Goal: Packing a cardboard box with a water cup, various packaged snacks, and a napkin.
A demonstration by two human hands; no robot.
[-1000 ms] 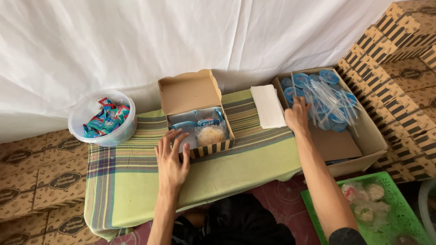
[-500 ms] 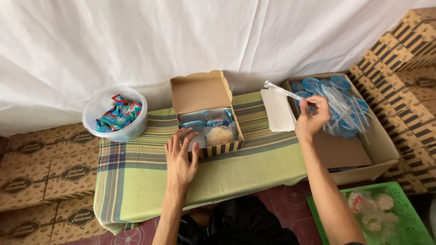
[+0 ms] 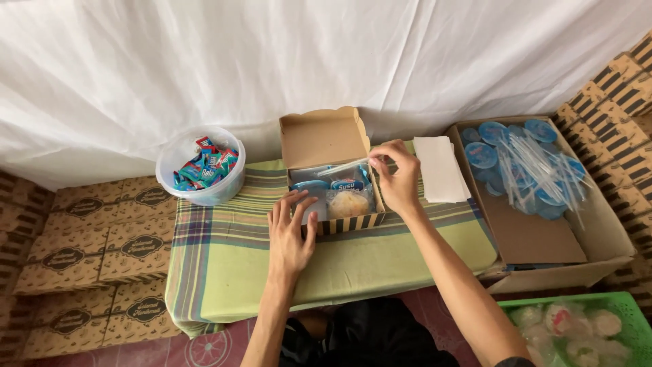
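Note:
A small open cardboard snack box [image 3: 324, 139] stands on a low table under a green plaid cloth [image 3: 224, 258]. Inside lie blue-lidded cups, a blue packet and a wrapped round bun [image 3: 348, 203]. My right hand [image 3: 396, 178] pinches a wrapped clear straw [image 3: 341, 167] over the box, its far end pointing left. Fingers spread, my left hand [image 3: 290, 233] rests flat against the box's front left corner.
A clear tub of candies [image 3: 201, 166] sits at the table's back left. White napkins [image 3: 439, 168] lie right of the box. A large carton [image 3: 543, 224] holds blue-lidded cups and several straws. A green basket [image 3: 577, 326] of wrapped snacks is at bottom right. Stacked printed boxes flank both sides.
My right hand lifted a straw out of the large carton and carried it left, over the snack box. My left hand stayed at the box's front.

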